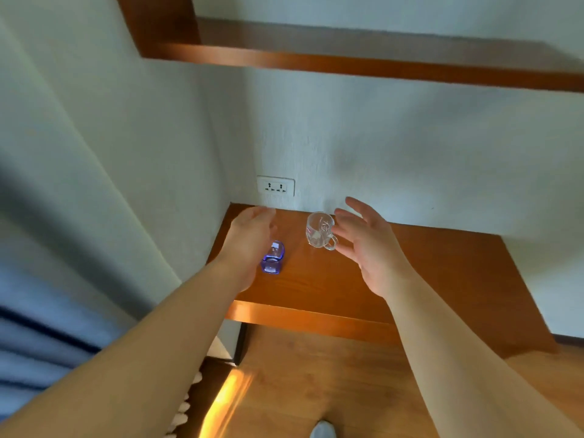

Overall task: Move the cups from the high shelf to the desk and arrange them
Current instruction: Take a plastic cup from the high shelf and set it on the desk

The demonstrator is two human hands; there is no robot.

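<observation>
Head view showed both cups already down on the desk [426, 279]: a blue glass cup [272, 258] near the left edge and a clear handled cup [319, 230] closer to the wall, the two apart. The left hand [249, 237] hovered just above the blue one, fingers relaxed and holding nothing; the right hand [366, 245] was spread wide beside the clear cup's handle, apparently not touching. The arranging step probably called for a light grip low on each body and sliding them side by side, away from the desk edge, handle turned outward.

Clear glass cup [319, 230] with handle, blue glass cup [272, 258], both upright on desk [410, 273], apart.
</observation>
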